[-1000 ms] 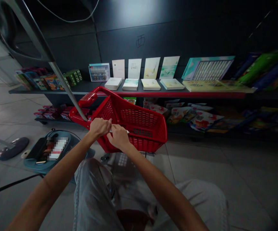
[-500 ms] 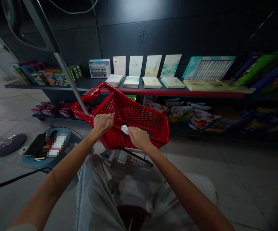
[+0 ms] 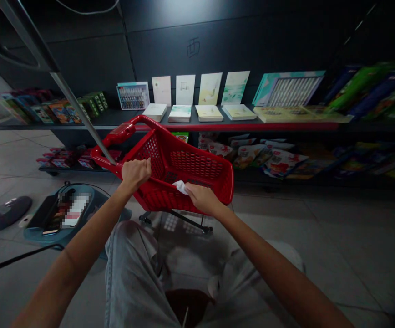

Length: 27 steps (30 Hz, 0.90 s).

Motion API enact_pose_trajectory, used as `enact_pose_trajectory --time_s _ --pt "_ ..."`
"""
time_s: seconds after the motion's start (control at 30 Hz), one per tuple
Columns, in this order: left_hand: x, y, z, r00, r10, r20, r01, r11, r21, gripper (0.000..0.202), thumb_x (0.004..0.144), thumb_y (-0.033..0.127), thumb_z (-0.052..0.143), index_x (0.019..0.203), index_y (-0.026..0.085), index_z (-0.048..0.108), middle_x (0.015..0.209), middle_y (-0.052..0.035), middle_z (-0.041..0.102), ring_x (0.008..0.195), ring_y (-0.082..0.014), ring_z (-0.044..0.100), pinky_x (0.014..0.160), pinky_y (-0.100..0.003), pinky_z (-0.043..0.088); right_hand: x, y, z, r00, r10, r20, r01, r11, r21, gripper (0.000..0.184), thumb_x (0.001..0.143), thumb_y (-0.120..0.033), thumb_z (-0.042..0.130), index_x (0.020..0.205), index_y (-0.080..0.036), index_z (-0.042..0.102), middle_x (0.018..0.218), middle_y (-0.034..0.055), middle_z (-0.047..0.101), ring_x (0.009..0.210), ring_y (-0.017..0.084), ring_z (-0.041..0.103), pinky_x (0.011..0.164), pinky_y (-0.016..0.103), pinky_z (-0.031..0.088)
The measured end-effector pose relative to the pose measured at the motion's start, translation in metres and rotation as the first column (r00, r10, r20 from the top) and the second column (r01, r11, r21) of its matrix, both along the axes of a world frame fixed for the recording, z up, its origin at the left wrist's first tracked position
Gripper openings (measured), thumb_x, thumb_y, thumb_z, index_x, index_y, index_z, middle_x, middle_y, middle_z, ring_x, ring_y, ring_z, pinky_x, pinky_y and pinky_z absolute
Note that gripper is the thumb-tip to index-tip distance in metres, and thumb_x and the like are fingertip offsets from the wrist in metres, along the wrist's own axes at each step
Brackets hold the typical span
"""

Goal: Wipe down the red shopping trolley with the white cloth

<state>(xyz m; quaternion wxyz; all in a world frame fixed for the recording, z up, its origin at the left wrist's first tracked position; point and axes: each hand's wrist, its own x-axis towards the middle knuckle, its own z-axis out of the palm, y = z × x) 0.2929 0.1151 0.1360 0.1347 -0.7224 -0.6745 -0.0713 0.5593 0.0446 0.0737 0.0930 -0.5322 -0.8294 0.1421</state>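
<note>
A small red shopping cart (image 3: 200, 165) with a perforated plastic basket stands in front of me. My left hand (image 3: 136, 174) is closed around the basket's near top rim, close to the handle end. Farther along the same rim, my right hand (image 3: 202, 198) grips a white cloth (image 3: 181, 187), pressed against the edge; part of the cloth sticks out past the fingers. The inside of the basket shows only its mesh walls and floor. A grey metal pole (image 3: 78, 109) crosses in front of the cart's red handle (image 3: 120, 133).
Behind the cart runs a dark shelf (image 3: 105, 119) with notebooks, boxes and books; snack bags (image 3: 279, 159) lie on the level below. At left on the floor are a blue-grey bin (image 3: 38, 233) holding small items and a round stand base (image 3: 9, 213).
The view has shifted, so the cart and shelf sit a little farther left. My right hand and the cloth have slid slightly along the rim, away from my left hand, which keeps its hold.
</note>
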Motion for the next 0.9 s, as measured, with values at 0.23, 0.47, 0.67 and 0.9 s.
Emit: enact_pose_trajectory --time_s 0.23,0.47,0.67,0.9 --pt "-0.002 -0.001 -0.006 0.999 0.017 0.031 -0.018 0.999 0.044 0.076 0.106 0.048 0.015 0.093 0.013 0.082 0.095 -0.0219 0.079 0.090 -0.0327 0.076 0.074 -0.038 0.045 0.052 -0.033 -0.007 0.996 -0.081 0.046 0.082 0.997 -0.016 0.038 0.109 -0.024 0.030 0.128 -0.019 0.062 0.120 0.0101 0.073 0.107 0.021 0.068 0.084 0.028 0.047" --pt "0.000 -0.004 -0.012 0.995 0.007 0.101 -0.014 0.998 0.066 0.073 0.107 0.049 0.019 0.088 0.015 0.081 0.097 -0.0183 0.080 0.090 -0.0285 0.075 0.069 -0.035 0.040 -0.057 -0.018 0.005 0.997 -0.075 0.006 0.072 0.972 0.222 0.048 0.106 -0.017 0.033 0.150 -0.020 0.053 0.129 0.0135 0.070 0.114 0.024 0.065 0.096 0.032 0.047" --pt "-0.016 -0.004 -0.016 0.995 -0.006 0.104 -0.005 0.994 0.107 0.070 0.105 0.048 0.022 0.087 0.016 0.082 0.095 -0.0182 0.080 0.091 -0.0286 0.075 0.067 -0.036 0.038 -0.042 -0.014 -0.013 0.994 0.024 -0.111 0.002 0.974 0.227 0.050 0.107 -0.018 0.034 0.153 -0.024 0.052 0.143 0.0098 0.066 0.125 0.020 0.064 0.103 0.031 0.052" --pt "-0.026 -0.002 -0.020 0.997 0.000 0.076 -0.011 0.989 0.145 0.065 0.103 0.048 0.026 0.082 0.018 0.080 0.088 -0.0166 0.079 0.087 -0.0283 0.073 0.068 -0.035 0.036 0.068 -0.047 -0.044 0.979 0.069 -0.191 -0.021 0.970 0.241 0.040 0.107 -0.025 0.044 0.143 -0.020 0.062 0.140 0.0092 0.069 0.122 0.020 0.069 0.105 0.035 0.056"
